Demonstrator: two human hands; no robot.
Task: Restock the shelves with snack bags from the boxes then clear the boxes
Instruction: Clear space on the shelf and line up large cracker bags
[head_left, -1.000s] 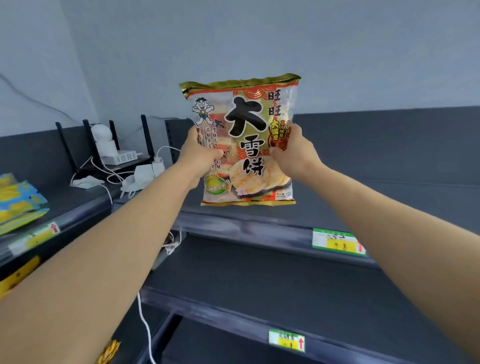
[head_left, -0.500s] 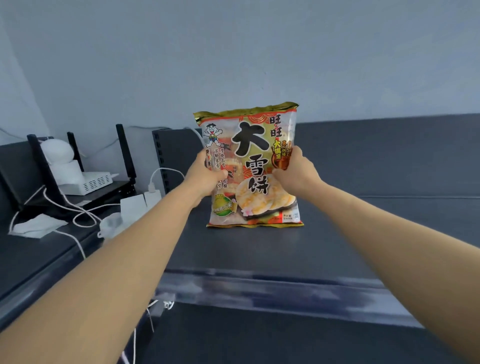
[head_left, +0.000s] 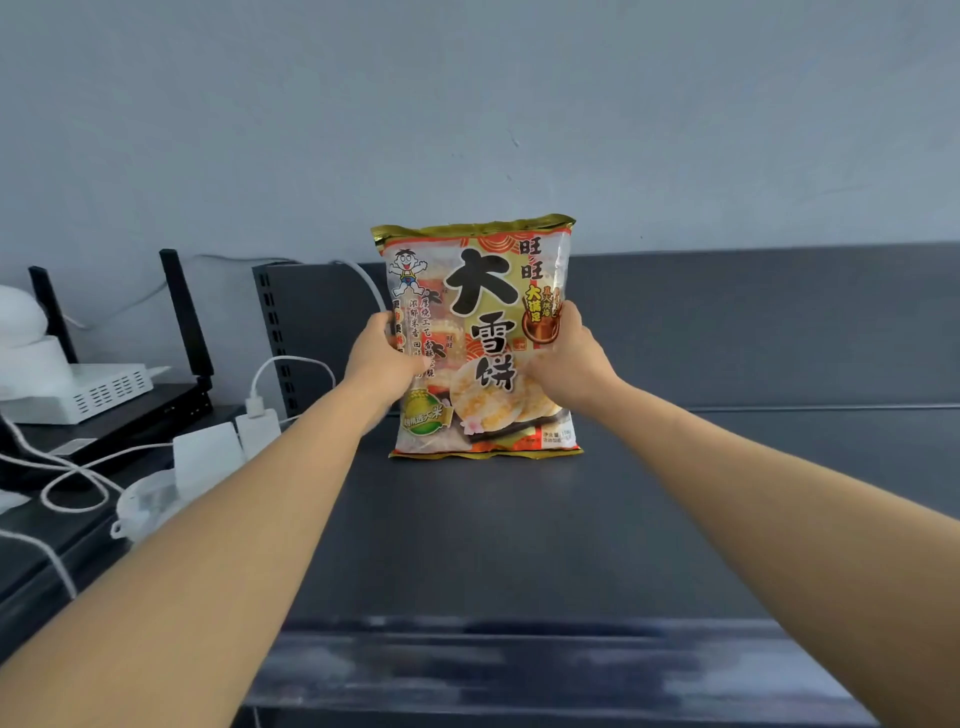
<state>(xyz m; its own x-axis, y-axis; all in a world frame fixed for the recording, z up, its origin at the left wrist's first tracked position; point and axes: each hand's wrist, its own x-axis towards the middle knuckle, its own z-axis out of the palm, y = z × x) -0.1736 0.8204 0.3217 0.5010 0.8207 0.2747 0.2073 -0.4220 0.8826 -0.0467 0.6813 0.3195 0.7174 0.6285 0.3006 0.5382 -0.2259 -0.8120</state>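
Note:
A large snack bag (head_left: 480, 291), gold-edged with big black characters and rice crackers pictured, stands upright on the dark top shelf (head_left: 519, 530), its bottom edge resting on the shelf surface near the back panel. My left hand (head_left: 382, 358) grips the bag's left side and my right hand (head_left: 569, 358) grips its right side, both arms stretched forward. No boxes are in view.
On the neighbouring shelf to the left sit a white router (head_left: 98, 389) with black antennas (head_left: 184, 312), white power adapters (head_left: 218, 452) and loose white cables (head_left: 72, 483). The dark shelf back panel (head_left: 753, 322) runs to the right under a grey wall.
The bag has moved forward and down from mid-air onto the top shelf. My view has risen and closed in, so the lower shelves and price tags have dropped out of sight.

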